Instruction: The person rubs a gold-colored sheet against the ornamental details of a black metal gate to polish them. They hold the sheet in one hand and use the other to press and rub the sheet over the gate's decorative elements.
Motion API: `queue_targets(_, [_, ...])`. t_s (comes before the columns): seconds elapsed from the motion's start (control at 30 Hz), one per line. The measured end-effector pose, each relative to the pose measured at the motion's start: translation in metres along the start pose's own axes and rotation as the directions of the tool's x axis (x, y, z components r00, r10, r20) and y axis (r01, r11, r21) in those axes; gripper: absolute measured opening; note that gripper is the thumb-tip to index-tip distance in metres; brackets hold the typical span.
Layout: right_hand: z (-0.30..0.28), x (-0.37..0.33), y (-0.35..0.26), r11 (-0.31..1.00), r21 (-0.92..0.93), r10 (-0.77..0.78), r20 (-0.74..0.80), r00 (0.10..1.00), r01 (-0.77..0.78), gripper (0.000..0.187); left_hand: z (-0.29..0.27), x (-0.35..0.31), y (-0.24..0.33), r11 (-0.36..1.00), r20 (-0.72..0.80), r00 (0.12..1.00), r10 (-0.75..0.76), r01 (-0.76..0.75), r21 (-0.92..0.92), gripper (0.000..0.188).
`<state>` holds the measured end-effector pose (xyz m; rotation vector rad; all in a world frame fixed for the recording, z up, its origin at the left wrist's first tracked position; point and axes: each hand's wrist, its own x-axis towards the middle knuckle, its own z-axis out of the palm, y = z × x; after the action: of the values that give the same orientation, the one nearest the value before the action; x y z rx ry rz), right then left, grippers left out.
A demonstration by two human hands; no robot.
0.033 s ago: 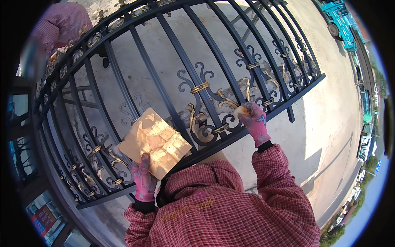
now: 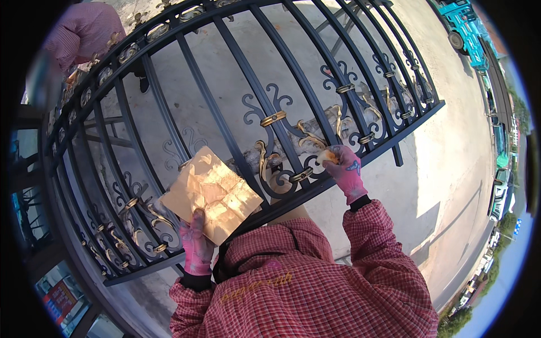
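My left hand (image 2: 197, 247), in a pink glove, grips the lower edge of a creased piece of brown cardboard (image 2: 211, 188), thumb on top. The cardboard has a shiny gold smear across its middle. My right hand (image 2: 346, 172), also gloved in pink, pinches a small pale sponge-like pad (image 2: 326, 157) with an orange-gold stain. It is at the lower rail of a black metal railing (image 2: 225, 115), close to a scroll with a gold collar (image 2: 301, 176). Another gold collar (image 2: 273, 118) and gold leaf shapes (image 2: 262, 160) show on the bars nearby.
The railing lies raised above a concrete floor (image 2: 445, 186), on dark metal supports (image 2: 107, 135). At the far left stands another person in checked clothing (image 2: 84, 34), beyond the railing. A turquoise cart (image 2: 465, 31) is parked at the upper right.
My right hand has shifted slightly left and down with the pad, nearer the gold collar on the scroll. My left hand and the cardboard have hardly moved.
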<state>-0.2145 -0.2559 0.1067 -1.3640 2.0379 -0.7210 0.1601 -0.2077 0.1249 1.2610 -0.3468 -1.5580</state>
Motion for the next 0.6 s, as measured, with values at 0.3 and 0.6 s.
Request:
queue_targets(0.3, [0.033, -0.018, 0.020, 0.977, -0.211, -0.045, -0.035, 0.998, 0.037, 0.033, -0.008, -0.004, -0.002, 0.999, -0.023, 0.999, -0.035, 0.036, 0.013, 0.030])
queue_targets(0.6, [0.034, -0.021, 0.028, 0.953, -0.303, -0.036, -0.018, 0.999, 0.029, 0.035, 0.000, -0.006, 0.000, 0.998, 0.039, 0.998, -0.057, 0.056, 0.037, 0.034])
